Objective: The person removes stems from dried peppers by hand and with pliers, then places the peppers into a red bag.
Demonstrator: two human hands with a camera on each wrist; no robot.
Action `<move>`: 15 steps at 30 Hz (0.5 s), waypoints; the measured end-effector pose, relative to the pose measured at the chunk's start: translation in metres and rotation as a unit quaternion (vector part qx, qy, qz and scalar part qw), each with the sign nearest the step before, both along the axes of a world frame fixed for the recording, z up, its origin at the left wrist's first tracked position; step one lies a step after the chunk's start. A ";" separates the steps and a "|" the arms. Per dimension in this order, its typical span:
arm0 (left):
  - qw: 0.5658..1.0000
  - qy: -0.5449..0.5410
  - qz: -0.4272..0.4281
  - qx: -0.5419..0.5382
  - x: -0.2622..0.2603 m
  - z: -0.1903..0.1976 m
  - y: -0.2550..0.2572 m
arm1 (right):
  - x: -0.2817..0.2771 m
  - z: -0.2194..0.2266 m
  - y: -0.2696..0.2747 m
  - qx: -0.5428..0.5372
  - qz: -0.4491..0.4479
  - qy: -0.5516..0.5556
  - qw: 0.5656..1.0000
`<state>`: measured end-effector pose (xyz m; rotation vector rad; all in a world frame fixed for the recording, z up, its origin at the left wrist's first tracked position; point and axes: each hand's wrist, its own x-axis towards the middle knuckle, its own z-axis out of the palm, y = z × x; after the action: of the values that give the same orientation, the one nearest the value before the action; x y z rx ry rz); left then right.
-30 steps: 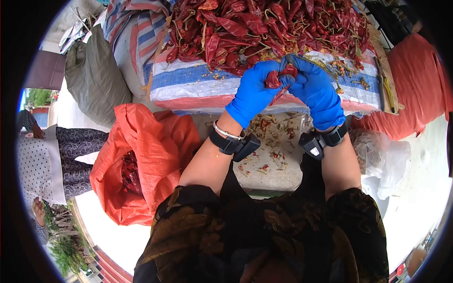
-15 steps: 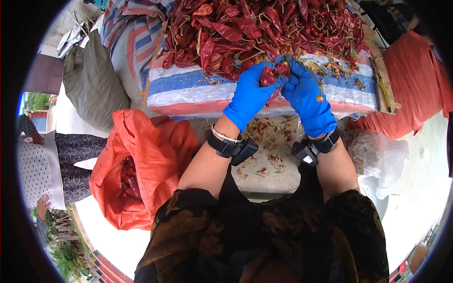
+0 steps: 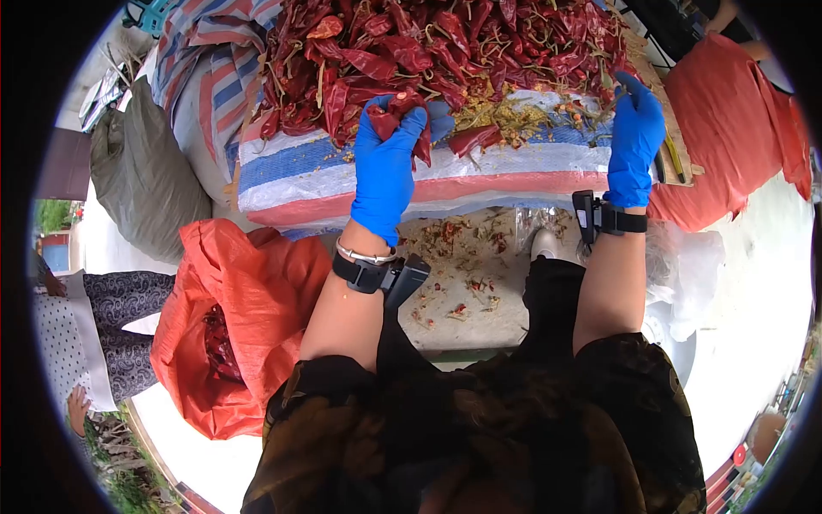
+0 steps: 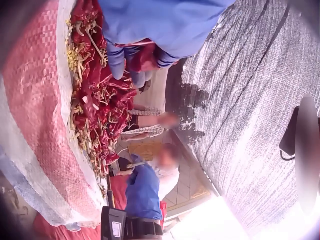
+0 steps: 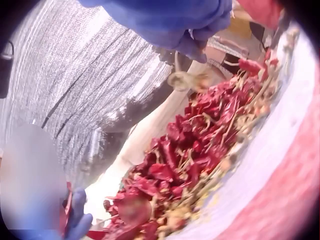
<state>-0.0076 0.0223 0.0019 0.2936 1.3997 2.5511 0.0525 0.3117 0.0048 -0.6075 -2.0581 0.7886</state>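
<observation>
My blue-gloved left hand [image 3: 383, 176] grips dried red chili peppers [image 3: 396, 113] at the near edge of the pile, thumb and fingers curled round them. The same glove, with red chili [image 4: 144, 56] between its fingers, crosses the top of the left wrist view. Off to the right, my blue-gloved right hand [image 3: 635, 146] is held over the striped sheet. From its fingertips hangs a chili stem [image 5: 177, 67] with a pale, seedy end, as the right wrist view shows. One loose chili [image 3: 473, 140] lies on the sheet between my hands.
A big heap of dried chilies [image 3: 479, 43] covers the far part of the striped woven sheet [image 3: 514, 184], with loose seeds and stems before it. An open red sack [image 3: 282, 291] with chilies stands left, a full red sack [image 3: 728, 128] right. Yellow-handled tool [image 3: 674, 154] at the right edge.
My hands have parted: the left moved left with its chilies, the right moved right with the stem. A loose chili now shows on the sheet between them.
</observation>
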 end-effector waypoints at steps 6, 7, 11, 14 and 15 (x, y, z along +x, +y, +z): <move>0.997 0.020 0.036 -0.062 -0.008 -0.013 -0.006 | 0.008 -0.011 0.015 0.192 -0.094 -0.170 0.962; 0.994 0.031 0.035 -0.096 -0.008 -0.010 -0.006 | 0.006 -0.004 0.005 0.225 -0.122 -0.209 0.944; 0.991 0.023 0.055 -0.122 -0.008 -0.013 -0.003 | -0.011 0.005 -0.039 0.260 0.127 -0.095 0.953; 0.989 -0.006 0.091 -0.116 -0.008 -0.010 -0.003 | -0.017 0.004 -0.092 0.208 0.363 -0.147 0.897; 0.989 -0.006 0.091 -0.118 -0.008 -0.009 -0.003 | -0.020 -0.006 -0.100 0.206 0.363 -0.146 0.897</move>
<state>-0.0158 0.0197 -0.0071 0.1146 1.7767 2.4834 0.0328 0.2114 -0.0009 0.3376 -2.6659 0.6407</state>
